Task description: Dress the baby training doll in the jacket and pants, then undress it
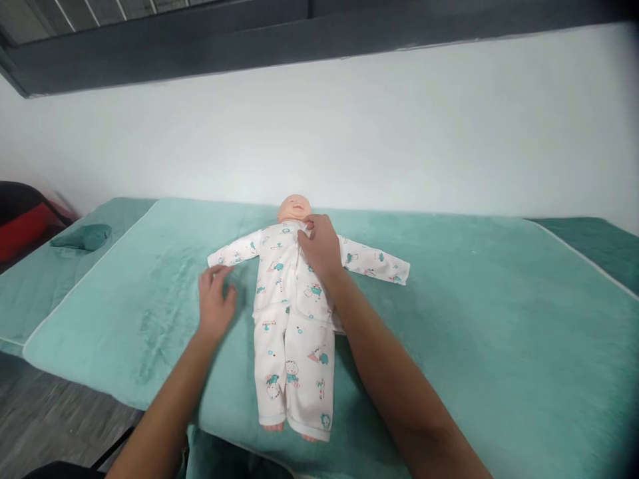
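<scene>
A bald, pinkish plastic doll (279, 296) lies on its back around the middle of the surface, a teal plush-covered bed (479, 332), its head near the far edge and its feet toward the near edge. It wears a white jacket (273, 273) and white trousers (297, 372), both printed with small teal and pink figures too small to read fully. The two hands are apart. The left hand (216, 301), slightly blurred, has its thumb clear of its fingers; the fingertips meet the cuff of the sleeve nearer the left edge, and whether they press it is unclear. The right hand (322, 246) bends over the collar, covering part of the chest; I cannot tell whether it pinches cloth. The right forearm hides one jacket side. Hems cover all but the toes. A red-and-black object (27, 229) beyond the left edge is cut off.
</scene>
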Demonstrator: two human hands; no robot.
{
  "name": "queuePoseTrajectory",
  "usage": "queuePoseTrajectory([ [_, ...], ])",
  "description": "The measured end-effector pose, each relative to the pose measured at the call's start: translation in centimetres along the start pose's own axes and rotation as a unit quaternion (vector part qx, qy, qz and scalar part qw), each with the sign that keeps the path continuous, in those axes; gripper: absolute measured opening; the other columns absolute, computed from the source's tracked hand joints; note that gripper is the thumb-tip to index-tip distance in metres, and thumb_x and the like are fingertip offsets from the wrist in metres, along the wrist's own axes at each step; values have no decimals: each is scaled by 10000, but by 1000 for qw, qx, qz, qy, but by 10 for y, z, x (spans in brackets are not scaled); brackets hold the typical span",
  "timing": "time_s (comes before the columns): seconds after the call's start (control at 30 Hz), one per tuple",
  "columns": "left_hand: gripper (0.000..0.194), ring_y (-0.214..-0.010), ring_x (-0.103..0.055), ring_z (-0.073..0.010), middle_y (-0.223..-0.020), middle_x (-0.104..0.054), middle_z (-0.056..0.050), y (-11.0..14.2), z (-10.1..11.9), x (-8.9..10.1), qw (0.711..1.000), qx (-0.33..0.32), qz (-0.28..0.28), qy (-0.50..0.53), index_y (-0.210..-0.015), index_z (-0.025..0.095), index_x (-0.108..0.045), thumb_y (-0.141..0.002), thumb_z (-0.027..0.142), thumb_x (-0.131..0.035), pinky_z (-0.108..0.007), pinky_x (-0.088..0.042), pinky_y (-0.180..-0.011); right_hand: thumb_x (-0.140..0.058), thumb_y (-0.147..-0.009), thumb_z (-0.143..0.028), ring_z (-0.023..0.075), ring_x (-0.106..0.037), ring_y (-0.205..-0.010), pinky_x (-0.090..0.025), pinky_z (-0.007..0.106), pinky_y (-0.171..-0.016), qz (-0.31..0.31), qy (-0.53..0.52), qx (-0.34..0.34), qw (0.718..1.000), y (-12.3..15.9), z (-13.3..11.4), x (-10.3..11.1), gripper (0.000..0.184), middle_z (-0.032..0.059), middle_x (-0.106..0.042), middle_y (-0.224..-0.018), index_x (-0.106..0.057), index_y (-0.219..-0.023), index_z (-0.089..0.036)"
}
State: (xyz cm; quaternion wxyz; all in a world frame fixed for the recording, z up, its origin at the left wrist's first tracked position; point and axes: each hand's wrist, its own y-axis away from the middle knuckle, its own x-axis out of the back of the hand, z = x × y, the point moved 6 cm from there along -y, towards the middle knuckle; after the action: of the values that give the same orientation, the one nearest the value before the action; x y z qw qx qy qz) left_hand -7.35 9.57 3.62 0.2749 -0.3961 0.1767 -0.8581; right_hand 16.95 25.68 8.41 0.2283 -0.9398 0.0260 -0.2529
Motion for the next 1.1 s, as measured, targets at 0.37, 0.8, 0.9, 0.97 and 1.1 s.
queuePoseTrajectory([
  [0.37, 516, -1187, -500, -372, -1269, -578, -192, -77, -69, -11, 942, -6, -96, -322, -1488, 238, -570, -988, 275, -447, -496, -435, -956, -487, -1011, -242, 253, -602, -1073, -423, 438, -982, -167, 53, 302, 937, 79, -54, 1, 199, 72, -714, -1120, -680, -960, -245],
  [0.8, 564, -1229, -515, -354, -1297, -625, -164, -82, -95, -4, 958, 93, -55, -267, -1382, 220, -653, -882, 86, -431, -486, -417, -967, -544, -948, -396, 274, -637, -1177, -494, 452, -1010, 63, -80, -32, 994, 59, 48, 76, 262, 105, -691, -1285, -662, -1120, -239],
  [0.9, 531, -1204, -555, -323, -1250, -655, -151, -84, -103, 1, 973, 101, -19, -207, -1328, 190, -679, -871, 84, -430, -456, -438, -997, -633, -840, -434, 359, -549, -1236, -436, 516, -1037, 164, 161, -187, 955, 54, 107, 122, 478, 206, -607, -1337, -625, -1230, -159],
  [0.97, 474, -1164, -586, -289, -1199, -674, -135, -84, -106, 6, 981, 109, 26, -156, -1311, 172, -674, -914, 141, -418, -419, -456, -1003, -656, -814, -447, 387, -532, -1227, -435, 518, -1008, 152, 252, -247, 923, 57, 136, 138, 533, 246, -599, -1300, -617, -1234, -122],
  [1.1, 431, -974, -634, -256, -976, -702, -87, -82, -111, 14, 977, 170, 89, -93, -1237, 179, -680, -1000, 425, -417, -380, -497, -897, -608, -843, -440, 323, -614, -1017, -481, 449, -894, 106, 228, -281, 926, 67, 164, 140, 440, 186, -679, -1091, -635, -1169, -146],
])
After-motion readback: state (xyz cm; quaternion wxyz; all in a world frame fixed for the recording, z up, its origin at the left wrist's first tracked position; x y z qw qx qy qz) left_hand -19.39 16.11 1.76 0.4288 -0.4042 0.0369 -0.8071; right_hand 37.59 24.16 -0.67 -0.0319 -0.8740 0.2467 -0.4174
